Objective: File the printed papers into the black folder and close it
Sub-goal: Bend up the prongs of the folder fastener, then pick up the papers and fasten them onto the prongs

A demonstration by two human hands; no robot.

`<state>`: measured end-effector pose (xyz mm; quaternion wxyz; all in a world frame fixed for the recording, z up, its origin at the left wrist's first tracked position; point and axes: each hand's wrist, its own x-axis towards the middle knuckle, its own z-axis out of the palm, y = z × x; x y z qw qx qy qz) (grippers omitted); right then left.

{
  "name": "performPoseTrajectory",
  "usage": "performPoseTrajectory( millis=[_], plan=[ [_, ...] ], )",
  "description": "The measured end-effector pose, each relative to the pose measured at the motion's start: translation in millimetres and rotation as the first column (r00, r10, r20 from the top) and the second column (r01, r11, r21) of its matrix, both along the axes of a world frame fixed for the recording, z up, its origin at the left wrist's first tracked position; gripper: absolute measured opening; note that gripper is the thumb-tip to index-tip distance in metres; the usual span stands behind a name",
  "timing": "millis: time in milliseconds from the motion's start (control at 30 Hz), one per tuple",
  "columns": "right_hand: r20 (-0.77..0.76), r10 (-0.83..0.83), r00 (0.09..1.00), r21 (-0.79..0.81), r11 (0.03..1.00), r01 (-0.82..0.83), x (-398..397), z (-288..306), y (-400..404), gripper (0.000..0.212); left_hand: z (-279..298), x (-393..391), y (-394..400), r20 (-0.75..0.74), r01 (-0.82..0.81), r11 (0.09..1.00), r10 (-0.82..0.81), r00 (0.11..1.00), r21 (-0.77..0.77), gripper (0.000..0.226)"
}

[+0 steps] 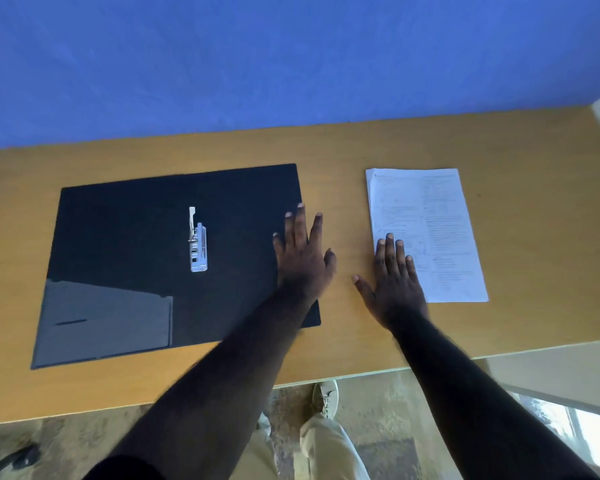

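Neither hand grips anything: the left hand (303, 252) lies flat with fingers spread wide on the right edge of the black folder (146, 244), and the right hand (393, 277) lies flat, fingers loosely together, with its fingertips (390, 237) on the lower left part of the printed papers (430, 223).

Print on the papers runs in two columns of small text, too fine to read. Their long axis runs away from the person, tilted slightly left at the top, and a top corner looks stapled or folded.

Lying open and flat on the wooden table (533, 237), the folder has its long axis across the table; it is matte and stiff, with a glossy pocket (101, 320) at its near left. A metal lever clip (198, 244) stands at its middle, pointing away. Papers and folder lie well apart.
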<state>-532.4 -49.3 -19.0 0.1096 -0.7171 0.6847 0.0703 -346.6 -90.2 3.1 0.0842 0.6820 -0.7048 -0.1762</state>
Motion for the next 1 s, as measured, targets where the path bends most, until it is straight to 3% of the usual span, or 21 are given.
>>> performPoseTrajectory(
  millis=[300,433,533,733,867,1000],
  plan=[
    [-0.027,-0.179,0.983,0.026,0.983,0.180,-84.7,6.5,2.3,0.086,-9.7,-78.3,2.4,-0.036,0.115,0.987,-0.112,0.993,0.110,0.071],
    [-0.077,-0.321,0.944,0.084,0.941,0.327,-113.3,11.7,4.4,0.085,-7.4,-98.8,3.2,0.053,0.126,0.984,-0.134,0.990,0.123,0.063],
    [-0.006,-0.447,0.895,0.105,0.890,0.445,-126.6,18.0,4.6,0.083,-5.6,-109.0,1.8,0.088,0.122,0.984,-0.135,0.987,0.131,0.056],
    [0.152,-0.594,0.790,0.126,0.804,0.581,-135.9,23.3,-5.3,0.070,-4.5,-120.7,-2.3,-0.132,-0.038,0.972,0.070,0.989,0.230,0.042],
    [0.283,-0.711,0.643,0.228,0.701,0.675,-144.1,21.9,-17.3,0.058,-3.0,-122.5,-8.8,-0.337,-0.158,0.901,0.307,0.890,0.404,0.051],
    [0.373,-0.773,0.513,0.359,0.630,0.689,-155.7,23.8,-30.6,0.044,3.2,-121.8,-17.3,-0.400,-0.214,0.840,0.442,0.803,0.498,0.054]
  ],
)
